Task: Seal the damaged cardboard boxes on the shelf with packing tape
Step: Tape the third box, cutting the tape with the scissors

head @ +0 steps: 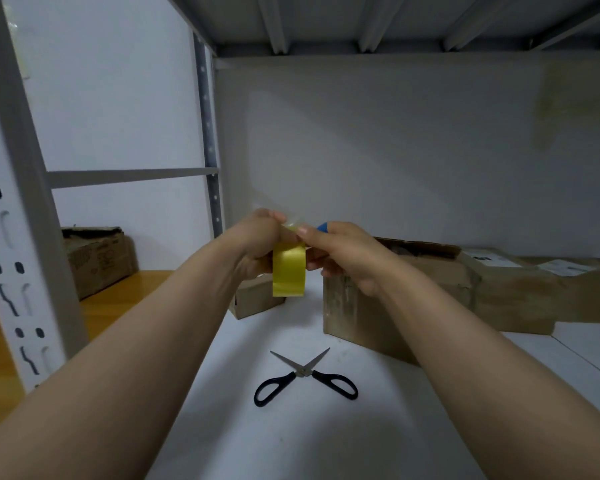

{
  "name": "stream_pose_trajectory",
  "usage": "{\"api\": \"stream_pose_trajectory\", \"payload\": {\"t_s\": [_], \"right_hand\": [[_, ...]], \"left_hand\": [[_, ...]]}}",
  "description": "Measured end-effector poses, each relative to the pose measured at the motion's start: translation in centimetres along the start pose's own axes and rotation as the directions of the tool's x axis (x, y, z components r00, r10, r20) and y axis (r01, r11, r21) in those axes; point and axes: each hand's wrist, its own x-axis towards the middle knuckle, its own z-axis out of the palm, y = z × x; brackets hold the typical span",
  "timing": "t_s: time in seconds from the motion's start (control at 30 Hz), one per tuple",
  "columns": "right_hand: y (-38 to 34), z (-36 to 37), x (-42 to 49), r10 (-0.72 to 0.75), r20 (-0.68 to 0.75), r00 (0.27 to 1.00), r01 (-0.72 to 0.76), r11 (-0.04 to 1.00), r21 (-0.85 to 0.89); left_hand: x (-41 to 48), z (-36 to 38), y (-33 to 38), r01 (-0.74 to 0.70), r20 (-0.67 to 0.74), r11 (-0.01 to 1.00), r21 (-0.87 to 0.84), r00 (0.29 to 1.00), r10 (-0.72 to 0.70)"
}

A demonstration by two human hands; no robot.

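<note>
Both my hands hold a yellowish roll of packing tape (pixel 289 270) up in front of me over the white shelf (pixel 291 438). My left hand (pixel 257 244) grips the roll from the left, its fingers pinching at the top edge. My right hand (pixel 343 254) holds the roll's right side, thumb on the top of the tape, with something blue showing behind its fingers. A worn, open-topped cardboard box (pixel 395 296) stands just right of the roll. A small cardboard box (pixel 253 299) sits behind and below the tape.
Black-handled scissors (pixel 305 377) lie spread open on the shelf near me. More cardboard boxes (pixel 520 289) line the back right. Another worn box (pixel 97 258) rests on the wooden shelf (pixel 118 303) at left. A grey metal upright (pixel 21 216) stands at left, a shelf deck overhead.
</note>
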Motion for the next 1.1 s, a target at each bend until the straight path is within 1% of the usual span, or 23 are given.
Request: {"api": "stream_pose_trajectory", "payload": {"t_s": [0.07,0.13,0.23,0.33,0.43,0.5,0.6,0.63,0.7,0.87,0.93,1.0,1.03,1.1], "right_hand": [[0.2,0.0,0.0,0.028,-0.008,1.000,-0.027,0.993,0.118],[0.3,-0.4,-0.1,0.065,-0.018,0.998,-0.061,0.981,0.184],[0.3,-1.1,-0.4,0.111,-0.031,0.993,-0.102,0.973,0.206],[0.4,-1.8,-0.8,0.136,-0.051,0.989,-0.120,0.964,0.237],[0.5,-2.7,-1.3,0.138,-0.050,0.989,-0.122,0.963,0.241],[0.6,-3.4,-1.6,0.115,-0.034,0.993,-0.105,0.970,0.218],[0.6,-3.9,-1.9,0.072,-0.013,0.997,-0.068,0.980,0.186],[0.6,-4.0,-1.9,0.065,-0.008,0.998,-0.062,0.982,0.176],[0.6,-4.1,-1.9,0.066,-0.002,0.998,-0.065,0.988,0.141],[0.8,-4.0,-2.0,0.082,0.029,0.996,-0.084,0.990,0.113],[0.9,-4.0,-2.0,0.091,0.041,0.995,-0.095,0.989,0.113],[1.1,-4.1,-1.9,0.099,0.055,0.994,-0.105,0.987,0.118],[1.2,-4.2,-2.0,0.098,0.066,0.993,-0.106,0.987,0.118],[1.4,-4.4,-2.0,0.094,0.094,0.991,-0.105,0.988,0.116]], "left_hand": [[-0.2,0.3,-0.1,-0.015,0.014,1.000,-0.021,1.000,0.016],[-0.4,0.5,0.0,-0.013,0.039,1.000,-0.022,0.999,0.014],[-0.5,0.7,0.1,-0.002,0.089,0.998,-0.067,0.996,0.008],[-0.3,0.9,0.2,0.007,0.109,0.996,-0.093,0.994,0.003],[0.3,0.6,0.1,0.055,0.159,0.991,-0.123,0.987,-0.035],[0.9,0.0,0.1,0.075,0.195,0.997,-0.029,0.978,-0.068],[1.1,-0.8,0.5,0.080,0.232,0.970,0.229,0.963,-0.135],[1.1,-0.9,0.6,0.064,0.223,0.952,0.300,0.965,-0.136],[1.5,-1.0,0.7,0.021,0.193,0.932,0.362,0.976,-0.097],[2.9,-0.3,-0.2,-0.021,0.138,0.919,0.395,0.990,-0.036],[3.4,-0.1,-0.5,-0.063,0.145,0.943,0.328,0.989,0.015],[3.4,0.2,-0.4,-0.072,0.147,0.968,0.242,0.988,0.037],[3.3,0.3,-0.2,-0.065,0.147,0.972,0.224,0.989,0.032],[3.2,0.5,-0.1,-0.073,0.183,0.966,0.250,0.983,0.027]]}}
